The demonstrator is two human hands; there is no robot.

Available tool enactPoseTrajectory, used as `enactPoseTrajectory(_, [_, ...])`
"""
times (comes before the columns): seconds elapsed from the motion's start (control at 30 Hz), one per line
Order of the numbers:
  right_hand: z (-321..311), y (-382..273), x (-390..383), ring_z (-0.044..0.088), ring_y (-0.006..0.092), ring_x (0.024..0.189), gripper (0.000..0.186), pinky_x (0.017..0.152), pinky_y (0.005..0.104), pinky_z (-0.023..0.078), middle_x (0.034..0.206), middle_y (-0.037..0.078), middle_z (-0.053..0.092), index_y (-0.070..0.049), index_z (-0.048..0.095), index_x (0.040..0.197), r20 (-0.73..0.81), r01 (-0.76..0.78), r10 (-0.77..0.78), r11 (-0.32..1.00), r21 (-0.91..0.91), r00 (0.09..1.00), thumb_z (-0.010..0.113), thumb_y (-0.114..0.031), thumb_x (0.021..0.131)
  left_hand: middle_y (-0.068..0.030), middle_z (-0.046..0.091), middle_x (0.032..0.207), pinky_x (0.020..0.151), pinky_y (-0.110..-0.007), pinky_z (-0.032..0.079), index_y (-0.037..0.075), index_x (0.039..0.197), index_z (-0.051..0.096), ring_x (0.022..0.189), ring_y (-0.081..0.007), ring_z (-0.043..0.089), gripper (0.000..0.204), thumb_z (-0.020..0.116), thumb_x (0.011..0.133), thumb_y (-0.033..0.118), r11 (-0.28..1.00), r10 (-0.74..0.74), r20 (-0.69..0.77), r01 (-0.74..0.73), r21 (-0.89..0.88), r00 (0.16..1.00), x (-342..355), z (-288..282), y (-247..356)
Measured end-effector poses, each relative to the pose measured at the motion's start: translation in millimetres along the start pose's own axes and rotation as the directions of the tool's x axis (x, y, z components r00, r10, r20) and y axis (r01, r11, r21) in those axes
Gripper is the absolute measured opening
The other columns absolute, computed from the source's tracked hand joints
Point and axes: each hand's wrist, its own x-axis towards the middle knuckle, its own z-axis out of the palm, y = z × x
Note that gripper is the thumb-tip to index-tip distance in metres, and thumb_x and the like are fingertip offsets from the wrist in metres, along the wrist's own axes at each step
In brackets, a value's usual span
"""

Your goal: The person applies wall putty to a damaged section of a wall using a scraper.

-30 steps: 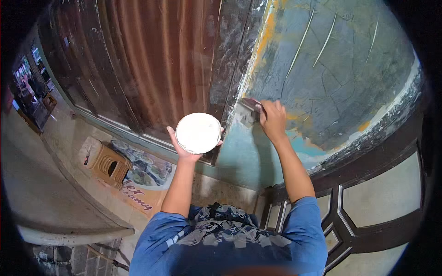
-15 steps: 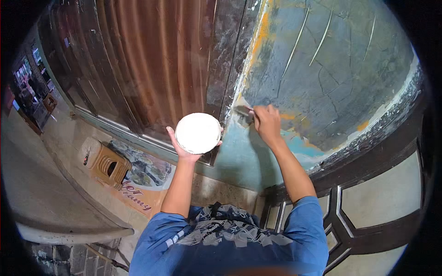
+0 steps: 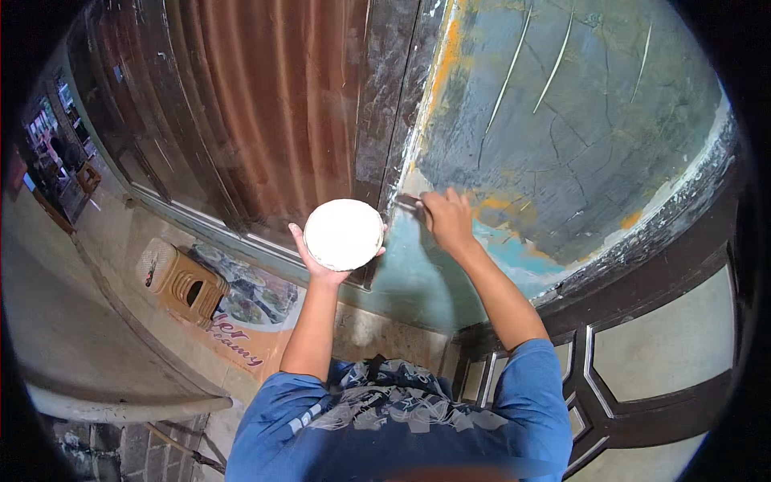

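My left hand (image 3: 321,271) supports a round container (image 3: 344,234) of smooth white paste, with fingers curled round its sides. To its upper right, my right hand (image 3: 448,225) grips a scraper (image 3: 410,201), its blade at the left edge of the painted wall (image 3: 578,145) beside the brown wooden frame (image 3: 376,120). A pale smear shows just above the blade. The wall is patchy grey, teal and orange, with cracks and long pale streaks.
A tan plastic stool (image 3: 181,281) stands at lower left on a printed sheet (image 3: 265,297). Dark panelling (image 3: 658,337) with pale insets lies at lower right, a curved ledge (image 3: 128,410) at lower left. A distant cluttered opening (image 3: 56,153) shows at far left.
My right hand and scraper have moved left and slightly down toward the wooden frame. My left hand holds the container in nearly the same place.
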Motion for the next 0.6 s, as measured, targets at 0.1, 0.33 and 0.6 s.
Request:
enactPoseTrajectory(0.1, [1, -1, 1, 0.057, 0.0287, 0.087, 0.014, 0.075, 0.0463, 0.038, 0.091, 0.002, 0.066, -0.015, 0.064, 0.096, 0.083, 0.038, -0.035, 0.998, -0.041, 0.996, 0.062, -0.009, 0.084, -0.0225, 0.034, 0.158, 0.096, -0.087, 0.031, 0.017, 0.154, 0.035, 0.137, -0.0561, 0.038, 0.112, 0.035, 0.075, 0.096, 1.0, -0.003, -0.006, 0.003, -0.008, 1.0, -1, -2, -1])
enactPoseTrajectory(0.33, [-44, 2, 35, 0.062, 0.0253, 0.08, 0.014, 0.072, 0.0407, 0.045, 0.086, 0.007, 0.069, -0.008, 0.068, 0.1, -0.153, -0.124, 0.147, 0.98, 0.153, 0.977, 0.068, -0.019, 0.092, -0.0246, 0.033, 0.158, 0.096, -0.086, 0.032, 0.016, 0.155, 0.032, 0.136, -0.0578, 0.037, 0.114, 0.034, 0.074, 0.096, 1.0, 0.001, -0.015, -0.001, 0.001, 1.0, -3, 2, -7])
enactPoseTrajectory(0.6, [-53, 25, 15, 0.064, 0.0088, 0.08, 0.025, 0.074, 0.0266, 0.051, 0.094, 0.004, 0.072, 0.003, 0.068, 0.109, 0.65, -0.714, 0.302, 0.207, 0.669, 0.697, 0.066, -0.019, 0.098, -0.0266, 0.037, 0.154, 0.095, -0.086, 0.033, 0.011, 0.153, 0.035, 0.133, -0.0575, 0.042, 0.114, 0.034, 0.076, 0.095, 0.978, -0.043, 0.059, 0.054, -0.203, 0.997, 0, 15, -34])
